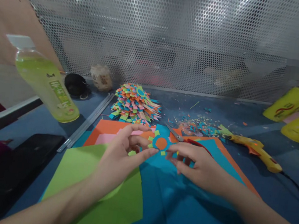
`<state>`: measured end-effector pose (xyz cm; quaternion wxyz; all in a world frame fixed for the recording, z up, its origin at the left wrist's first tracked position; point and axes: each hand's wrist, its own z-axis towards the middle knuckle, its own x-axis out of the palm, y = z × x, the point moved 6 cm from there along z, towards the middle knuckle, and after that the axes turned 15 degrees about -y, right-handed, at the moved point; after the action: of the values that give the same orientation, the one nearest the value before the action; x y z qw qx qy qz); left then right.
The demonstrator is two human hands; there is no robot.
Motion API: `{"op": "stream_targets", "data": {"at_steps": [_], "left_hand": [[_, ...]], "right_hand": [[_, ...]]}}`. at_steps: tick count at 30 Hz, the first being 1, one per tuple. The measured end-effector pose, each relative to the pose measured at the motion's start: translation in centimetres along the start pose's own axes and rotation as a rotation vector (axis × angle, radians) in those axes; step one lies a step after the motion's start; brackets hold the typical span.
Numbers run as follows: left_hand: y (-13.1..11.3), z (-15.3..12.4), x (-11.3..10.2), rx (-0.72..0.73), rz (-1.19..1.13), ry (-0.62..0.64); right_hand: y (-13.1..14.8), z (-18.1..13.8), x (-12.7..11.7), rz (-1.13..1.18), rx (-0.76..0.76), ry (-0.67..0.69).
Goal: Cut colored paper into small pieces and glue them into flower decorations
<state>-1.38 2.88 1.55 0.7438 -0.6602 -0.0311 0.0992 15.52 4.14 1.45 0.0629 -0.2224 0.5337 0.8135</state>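
My left hand [125, 151] and my right hand [196, 163] meet over a small blue paper disc [161, 142] with an orange centre and little green squares round its rim. Both hands pinch its edges with thumb and forefinger and hold it just above sheets of blue paper [180, 209], green paper [94, 186] and orange paper [108, 128]. My left hand's other fingers are spread upward.
A pile of finished multicoloured paper pieces [135, 104] lies behind. Scissors [181, 138] and paper scraps [200, 126] sit beyond the hands, a yellow glue gun [255, 149] to the right. A green drink bottle [46, 81] is held at left. Perforated metal screen [161, 28] closes the back.
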Motion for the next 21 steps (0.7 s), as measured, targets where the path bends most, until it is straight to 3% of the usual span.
{"op": "stream_targets", "data": {"at_steps": [13, 21], "left_hand": [[-0.2, 0.0, 0.1, 0.051, 0.069, 0.011], [-0.2, -0.4, 0.4, 0.047, 0.053, 0.048]], "right_hand": [[-0.3, 0.5, -1.5, 0.427, 0.094, -0.145], [-0.2, 0.1, -1.1, 0.396, 0.127, -0.146]]}}
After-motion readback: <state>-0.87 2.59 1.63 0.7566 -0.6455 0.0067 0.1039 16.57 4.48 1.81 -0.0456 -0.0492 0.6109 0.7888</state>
